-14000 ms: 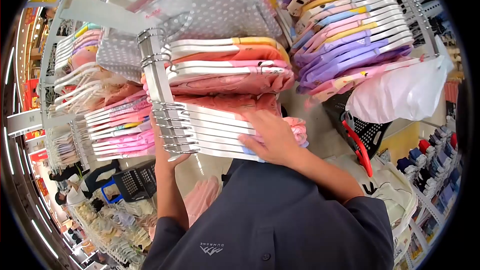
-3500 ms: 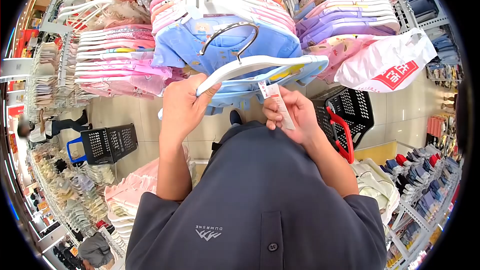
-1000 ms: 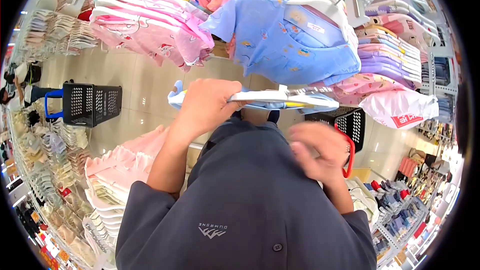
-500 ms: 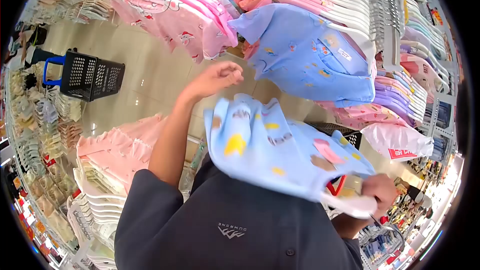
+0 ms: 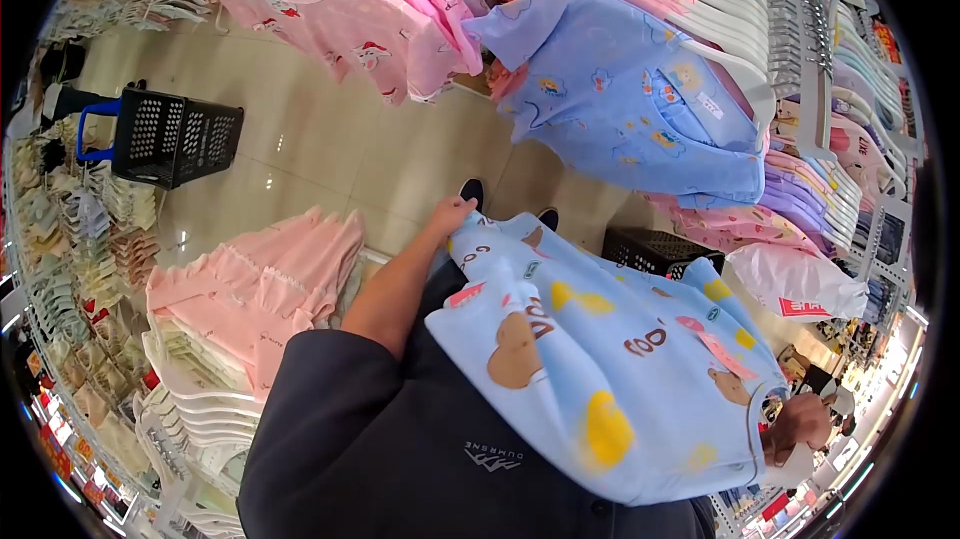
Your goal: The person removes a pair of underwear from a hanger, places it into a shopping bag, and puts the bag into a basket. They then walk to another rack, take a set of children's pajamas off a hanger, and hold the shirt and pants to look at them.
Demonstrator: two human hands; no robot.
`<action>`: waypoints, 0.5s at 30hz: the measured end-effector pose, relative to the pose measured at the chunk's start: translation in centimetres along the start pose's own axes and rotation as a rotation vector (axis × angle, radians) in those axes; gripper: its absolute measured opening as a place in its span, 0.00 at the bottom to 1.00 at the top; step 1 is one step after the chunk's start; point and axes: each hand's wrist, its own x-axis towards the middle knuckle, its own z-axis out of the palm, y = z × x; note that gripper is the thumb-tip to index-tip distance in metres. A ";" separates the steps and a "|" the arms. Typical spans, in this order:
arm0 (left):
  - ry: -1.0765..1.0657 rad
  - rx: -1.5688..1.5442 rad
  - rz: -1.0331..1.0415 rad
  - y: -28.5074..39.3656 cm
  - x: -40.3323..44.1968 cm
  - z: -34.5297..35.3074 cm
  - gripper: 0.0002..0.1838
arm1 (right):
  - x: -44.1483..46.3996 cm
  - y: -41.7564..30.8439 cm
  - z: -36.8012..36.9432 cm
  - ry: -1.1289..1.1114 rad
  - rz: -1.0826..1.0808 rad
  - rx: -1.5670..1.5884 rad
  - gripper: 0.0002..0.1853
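A light blue child's top (image 5: 560, 339) with brown bears and yellow patches is stretched in front of my dark shirt. My left hand (image 5: 455, 216) pinches its lower edge at the far end. At the neck end, my right hand (image 5: 800, 426) is closed around the white hanger (image 5: 792, 469), much of which the cloth and fingers hide. A blue top (image 5: 620, 99) with small prints hangs on the rack beyond it.
Pink tops (image 5: 350, 19) hang at the upper left of the rack. Nearer on the left hangs a peach garment (image 5: 265, 289). A black basket (image 5: 180, 139) with a blue handle stands on the tiled floor; another dark basket (image 5: 650, 251) sits under the rack. A white bag (image 5: 790, 279) hangs at right.
My left hand, empty before, has come down and taken the lower edge of the light blue top. The top is spread wider, and my right hand has shifted right and down with the hanger.
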 end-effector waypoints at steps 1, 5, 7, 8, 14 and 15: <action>0.005 -0.001 -0.001 0.1 0.0 -0.5 0.25 | 0.1 0.3 0.5 0.013 -0.002 -0.005 0.18; 0.115 -0.172 0.149 2.1 0.3 -3.3 0.18 | -0.1 1.5 1.7 0.109 -0.001 -0.035 0.18; 0.095 -0.265 0.139 4.8 -0.7 -4.7 0.17 | -0.9 1.7 1.7 0.220 0.002 -0.047 0.19; 0.008 -0.503 0.112 6.4 -1.6 -5.4 0.18 | -1.4 1.7 1.4 0.293 0.004 -0.042 0.19; -0.638 -1.078 0.693 14.2 -5.4 -12.0 0.24 | -5.7 1.6 -1.2 0.844 0.014 0.020 0.20; -0.775 -1.254 0.732 15.2 -6.2 -11.9 0.24 | -6.4 1.7 -1.6 0.913 0.022 0.029 0.20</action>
